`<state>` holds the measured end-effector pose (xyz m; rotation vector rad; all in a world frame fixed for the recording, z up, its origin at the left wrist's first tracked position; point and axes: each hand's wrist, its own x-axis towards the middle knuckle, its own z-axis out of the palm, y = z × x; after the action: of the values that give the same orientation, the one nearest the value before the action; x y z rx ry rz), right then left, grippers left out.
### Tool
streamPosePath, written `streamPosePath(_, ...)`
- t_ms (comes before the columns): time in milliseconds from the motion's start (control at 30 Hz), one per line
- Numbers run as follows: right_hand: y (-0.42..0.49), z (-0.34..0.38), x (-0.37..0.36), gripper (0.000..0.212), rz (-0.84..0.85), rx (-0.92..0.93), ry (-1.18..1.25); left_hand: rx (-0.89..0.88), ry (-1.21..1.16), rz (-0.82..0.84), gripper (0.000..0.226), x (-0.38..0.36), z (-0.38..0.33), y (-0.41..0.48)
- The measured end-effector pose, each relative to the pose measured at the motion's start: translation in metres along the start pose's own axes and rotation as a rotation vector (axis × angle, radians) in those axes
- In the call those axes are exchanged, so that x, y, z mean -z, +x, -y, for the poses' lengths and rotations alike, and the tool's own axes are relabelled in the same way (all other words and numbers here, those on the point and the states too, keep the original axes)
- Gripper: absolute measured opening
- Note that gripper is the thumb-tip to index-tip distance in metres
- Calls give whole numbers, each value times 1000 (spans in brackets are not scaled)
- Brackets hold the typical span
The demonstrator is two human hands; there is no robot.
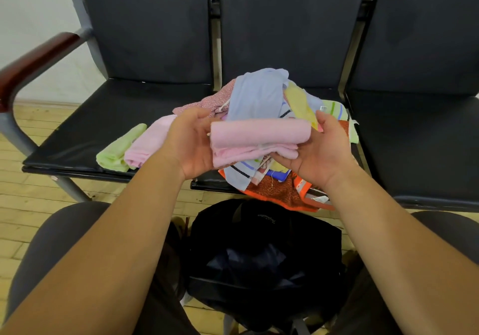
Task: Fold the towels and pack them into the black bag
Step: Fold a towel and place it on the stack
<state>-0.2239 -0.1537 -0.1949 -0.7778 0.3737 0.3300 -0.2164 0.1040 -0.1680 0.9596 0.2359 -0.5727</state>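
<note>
A: Your left hand point(191, 144) grips the left end of the pink towel point(259, 134). Your thumb lies on top and the fingers go behind the cloth.

B: And your right hand point(322, 153) takes the other end. The fingers curl under it and the thumb stands up beside the fold. So both hands are closed around this one towel.

A: You hold it in the air, in front of the unfolded pile point(207, 101) that lies on the black bench point(290, 31). The towel is folded into a thick, long packet, with the rounded fold on top.

B: The black bag point(264, 251) stands on the wooden floor point(26, 205) between your knees, below the towel. Its mouth is open and a dark lining shows inside. I cannot tell whether any towel is in it.

A: Further left on the bench, two folded towels lie side by side, touching. A green towel point(119, 150) is on the outside, and a second pink towel point(147, 144) is beside it, nearer to your left wrist.

B: In the pile, a light blue towel point(256, 93) lies on top. An orange-edged towel point(280, 192) hangs over the front edge of the bench, above the bag.
</note>
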Motion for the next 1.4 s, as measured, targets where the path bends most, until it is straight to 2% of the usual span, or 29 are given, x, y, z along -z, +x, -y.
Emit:
streamPosePath(67, 4, -3, -12, 55, -19, -2, -114, 5, 189, -82, 21, 8, -4, 3)
streamPosePath(133, 10, -10, -22, 45, -11, 31, -228, 19, 275, -143, 41, 17, -3, 7)
streamPosePath(233, 23, -21, -31, 39, -28, 59, -364, -26, 302, -248, 43, 28, -3, 8)
streamPosePath(333, 40, -35, -38, 45, -76, 54, -338, -59, 312, -289, 33, 40, -7, 4)
streamPosePath(433, 55, -52, -46, 38, -83, 12, -283, -118, 330, -332, 21, 53, -12, -4)
streamPosePath(567, 65, -68, -67, 34, -58, -27, -279, -67, 363, -385, 46, 77, -23, -26)
streamPosePath(667, 77, -77, -88, 39, -51, -31, -378, -10, 476, -452, 47, 90, -42, -42)
streamPosePath(767, 93, -84, -123, 39, 3, -28, -454, -25, 575, -497, 56, 104, -72, -53)
streamPosePath(867, 123, -95, -170, 47, -28, -2, -543, -30, 711, -557, 42, 127, -110, -58)
streamPosePath(933, 147, -102, -203, 48, -65, 0, -632, -73, 696, -613, 35, 148, -128, -57)
streamPosePath(1067, 192, -117, -257, 43, -27, 67, -881, -143, 602, -725, 24, 191, -141, -42)
streamPosePath(1267, 260, -155, -298, 35, -8, 162, -1120, -42, 633, -851, 31, 242, -157, -10)
streamPosePath(1400, 292, -181, -310, 33, 79, 194, -1433, 217, 890, -894, 33, 258, -159, 7)
